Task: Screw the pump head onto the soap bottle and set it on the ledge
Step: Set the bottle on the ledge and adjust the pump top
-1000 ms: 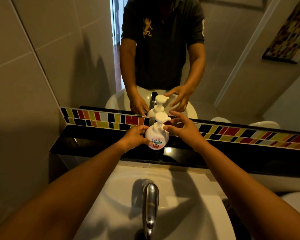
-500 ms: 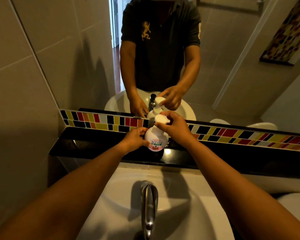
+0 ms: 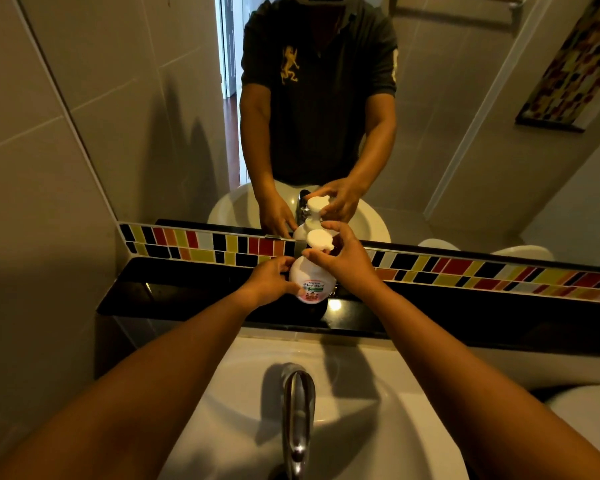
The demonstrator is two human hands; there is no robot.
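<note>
A round white soap bottle (image 3: 313,279) with a pink and green label stands upright on the black ledge (image 3: 194,292), close to the mirror. Its white pump head (image 3: 319,239) sits on top of the neck. My left hand (image 3: 270,281) wraps the bottle's left side. My right hand (image 3: 343,258) grips the neck just under the pump head, thumb in front and fingers curled behind. The mirror repeats the bottle and both hands.
A strip of coloured tiles (image 3: 465,271) runs along the back of the ledge under the mirror. Below lies a white basin (image 3: 378,427) with a chrome tap (image 3: 297,417) between my forearms. A tiled wall (image 3: 42,202) closes the left side.
My right hand went from open beside the pump head to closed over it, and now holds lower around the neck, leaving the pump top uncovered. The bottle stays on the ledge.
</note>
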